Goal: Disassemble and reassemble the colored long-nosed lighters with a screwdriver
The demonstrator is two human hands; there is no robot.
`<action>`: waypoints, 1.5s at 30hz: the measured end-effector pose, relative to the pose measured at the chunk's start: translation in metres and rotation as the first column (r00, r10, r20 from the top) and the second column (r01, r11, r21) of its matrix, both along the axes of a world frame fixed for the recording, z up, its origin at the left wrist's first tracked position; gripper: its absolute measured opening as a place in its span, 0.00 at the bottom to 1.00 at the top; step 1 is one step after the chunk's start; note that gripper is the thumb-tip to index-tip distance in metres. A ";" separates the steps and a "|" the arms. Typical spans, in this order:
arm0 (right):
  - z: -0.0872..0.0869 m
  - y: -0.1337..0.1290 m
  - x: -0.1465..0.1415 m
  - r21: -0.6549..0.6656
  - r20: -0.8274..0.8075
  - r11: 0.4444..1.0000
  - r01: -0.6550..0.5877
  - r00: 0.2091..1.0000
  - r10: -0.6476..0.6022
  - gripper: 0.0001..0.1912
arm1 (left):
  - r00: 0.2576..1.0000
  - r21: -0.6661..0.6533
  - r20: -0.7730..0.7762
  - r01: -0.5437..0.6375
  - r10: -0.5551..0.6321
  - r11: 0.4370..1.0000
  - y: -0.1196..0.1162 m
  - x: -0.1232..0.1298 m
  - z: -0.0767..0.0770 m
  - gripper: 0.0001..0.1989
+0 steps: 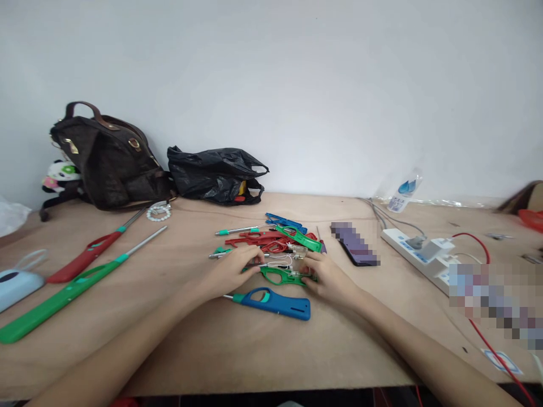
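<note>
A green lighter casing [280, 276], a long-nosed lighter's opened handle, lies between my hands with thin white wires and metal parts on it. My left hand [235, 270] is closed at its nozzle end, thumb and fingers bent together. At the handle end, my right hand [324, 276] pinches the casing near a clear part [299, 265]. Just beyond are red casing pieces [254, 237], another green casing half [299, 237], a blue casing half [284, 221] and a metal nozzle [235, 230]. Nearer me rests a blue lighter [271, 304]. My fingers partly hide what they grip.
A red lighter [91, 257] and a green lighter [68, 294] lie at left, near a bead bracelet [158, 212]. Behind stand a dark backpack [114, 164] and black plastic bag [216, 172]. At right are a phone [354, 246], power strip [418, 260] and bottle [405, 192].
</note>
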State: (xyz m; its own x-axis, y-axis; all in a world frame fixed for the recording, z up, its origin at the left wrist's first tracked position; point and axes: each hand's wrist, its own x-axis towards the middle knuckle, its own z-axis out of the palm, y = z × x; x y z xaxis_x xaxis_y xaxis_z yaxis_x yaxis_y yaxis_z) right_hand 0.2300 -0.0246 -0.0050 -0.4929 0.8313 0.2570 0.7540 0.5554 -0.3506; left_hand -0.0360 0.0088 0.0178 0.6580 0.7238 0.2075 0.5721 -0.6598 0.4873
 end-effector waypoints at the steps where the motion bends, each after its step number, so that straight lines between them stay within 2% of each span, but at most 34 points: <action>1: -0.001 0.000 0.000 0.004 0.005 1.000 -0.001 1.000 0.001 0.06 | 1.000 0.003 0.000 0.002 -0.002 1.000 0.000 0.000 0.000 0.04; 13: 0.000 0.000 0.001 0.039 0.041 0.999 -0.014 0.999 0.012 0.05 | 0.990 -0.033 -0.004 0.138 -0.138 0.990 0.001 -0.002 0.004 0.03; 24: 0.002 0.001 0.003 0.026 0.107 0.999 -0.029 0.994 0.026 0.04 | 0.997 0.038 -0.066 0.032 -0.029 0.999 0.007 -0.003 -0.004 0.04; 32: 0.001 0.001 0.004 0.008 0.095 1.000 -0.022 0.995 0.021 0.04 | 0.994 0.064 -0.100 0.048 -0.041 0.997 0.007 -0.006 -0.011 0.07; 41: 0.003 -0.004 0.005 0.033 0.035 0.998 -0.044 0.998 0.043 0.12 | 0.994 0.045 -0.098 0.061 -0.057 0.997 0.003 -0.004 -0.002 0.06; 45: 0.002 -0.004 0.000 0.066 -0.026 0.989 -0.133 0.991 0.135 0.13 | 0.992 0.057 -0.113 0.065 -0.058 0.996 0.003 -0.004 -0.001 0.07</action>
State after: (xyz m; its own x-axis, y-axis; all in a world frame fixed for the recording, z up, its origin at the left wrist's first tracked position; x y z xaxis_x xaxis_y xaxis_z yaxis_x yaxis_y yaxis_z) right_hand 0.2305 -0.0287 -0.0032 -0.5899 0.7396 0.3242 0.6608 0.6729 -0.3325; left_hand -0.0396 0.0115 0.0167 0.7222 0.6697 0.1731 0.5780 -0.7218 0.3808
